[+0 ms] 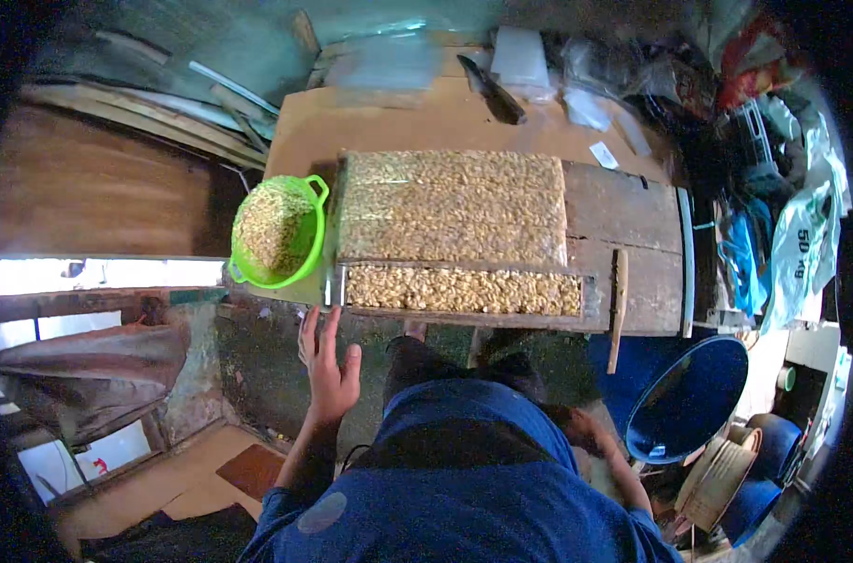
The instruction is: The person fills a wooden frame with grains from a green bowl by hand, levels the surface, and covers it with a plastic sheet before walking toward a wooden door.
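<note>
Wd. board [623, 202] w/ grainy slabs [450, 206], blue tub [686, 399] R

A narrow strip of pale golden pieces [464, 290] lies flat and lengthwise in a slim frame [588, 298].
From where I'm standing, its top looks bumpy, the pieces packed close from end to end; just beyond it a broader, glossier slab [454, 206] of the same colour lies in several parallel rows, and off to the left a bright green two-handled bowl [309, 246] holds similar loose pieces [271, 223], heaped towards its left side.
</note>
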A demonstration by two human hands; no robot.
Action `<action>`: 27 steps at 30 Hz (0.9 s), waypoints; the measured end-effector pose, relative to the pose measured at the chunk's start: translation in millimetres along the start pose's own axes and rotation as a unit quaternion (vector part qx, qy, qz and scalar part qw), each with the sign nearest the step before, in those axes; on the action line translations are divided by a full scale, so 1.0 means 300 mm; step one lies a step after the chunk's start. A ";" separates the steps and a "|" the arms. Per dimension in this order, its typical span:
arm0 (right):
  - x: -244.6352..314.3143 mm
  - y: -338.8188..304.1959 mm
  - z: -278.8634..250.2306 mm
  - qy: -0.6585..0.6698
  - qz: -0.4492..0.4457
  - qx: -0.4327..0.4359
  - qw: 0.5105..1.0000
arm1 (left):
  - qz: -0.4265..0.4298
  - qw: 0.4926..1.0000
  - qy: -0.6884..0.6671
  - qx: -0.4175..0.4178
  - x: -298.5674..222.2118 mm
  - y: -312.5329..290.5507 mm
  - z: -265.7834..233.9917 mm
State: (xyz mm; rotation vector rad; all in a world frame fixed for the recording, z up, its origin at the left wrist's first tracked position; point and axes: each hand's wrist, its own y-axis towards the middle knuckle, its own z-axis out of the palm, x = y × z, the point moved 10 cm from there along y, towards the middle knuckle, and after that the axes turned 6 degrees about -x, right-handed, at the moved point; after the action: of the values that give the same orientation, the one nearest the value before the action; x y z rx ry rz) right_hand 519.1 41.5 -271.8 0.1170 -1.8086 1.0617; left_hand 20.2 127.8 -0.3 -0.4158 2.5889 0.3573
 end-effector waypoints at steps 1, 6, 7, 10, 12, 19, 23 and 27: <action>0.147 -0.003 0.004 0.004 0.055 0.025 0.998 | -0.005 1.000 -0.003 -0.002 0.007 -0.004 -0.007; 0.570 0.050 -0.044 -0.422 -0.022 0.116 0.899 | -0.017 1.000 -0.012 -0.016 0.043 -0.017 -0.009; 0.572 0.043 -0.093 -0.381 -0.007 0.095 0.920 | -0.018 0.999 -0.022 -0.021 0.051 -0.017 -0.011; 0.885 0.099 -0.185 -0.407 -0.026 0.095 0.908 | -0.025 0.998 -0.037 -0.034 0.080 -0.028 -0.019; 1.176 0.125 -0.292 -0.352 -0.050 -0.024 0.934 | -0.029 0.998 -0.035 -0.037 0.108 -0.036 -0.013; 1.574 0.517 -0.492 -0.256 -0.193 -0.286 0.903 | -0.061 0.996 -0.053 -0.028 0.185 -0.033 -0.041; 1.729 0.847 -0.455 -0.291 -0.279 -0.282 0.871 | -0.109 0.993 -0.054 -0.001 0.264 -0.045 -0.047; 1.926 1.095 -0.273 -0.526 -0.260 -0.269 0.764 | -0.139 0.988 -0.069 -0.018 0.350 -0.073 -0.076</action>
State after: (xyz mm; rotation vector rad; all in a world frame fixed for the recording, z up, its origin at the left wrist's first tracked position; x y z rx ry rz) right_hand 120.4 510.1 -7.5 0.9615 -2.7490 -0.0623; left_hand -69.2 76.6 -37.9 -0.7301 2.3526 0.3231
